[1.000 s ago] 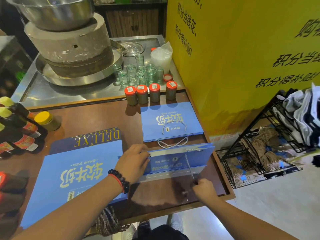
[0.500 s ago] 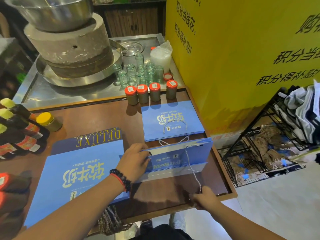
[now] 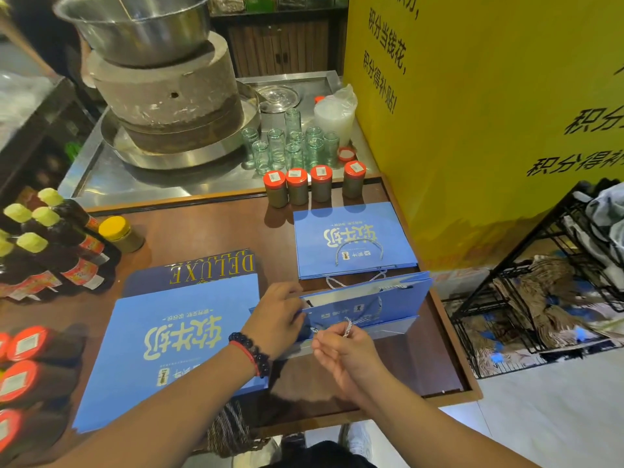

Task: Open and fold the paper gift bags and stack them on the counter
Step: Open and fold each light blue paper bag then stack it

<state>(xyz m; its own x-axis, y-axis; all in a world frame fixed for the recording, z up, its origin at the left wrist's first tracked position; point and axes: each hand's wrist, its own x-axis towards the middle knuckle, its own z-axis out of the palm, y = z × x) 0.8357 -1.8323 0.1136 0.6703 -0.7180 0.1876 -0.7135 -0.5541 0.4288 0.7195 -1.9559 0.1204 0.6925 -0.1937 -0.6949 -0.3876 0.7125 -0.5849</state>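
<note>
On the brown tabletop, the left hand grips the open blue bag's rim; the right hand pinches its white cord handle. A folded blue bag lies just behind. The navy bag reads "DELUXE".

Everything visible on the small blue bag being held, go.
The small blue bag looks like matte paper, with light print and a pale inside. It stands partly opened near the counter's front right, mouth up and tilted away, just in front of a flat bag of the same kind. The left hand holds its left edge; the right hand pinches its twisted cord handle.
</note>
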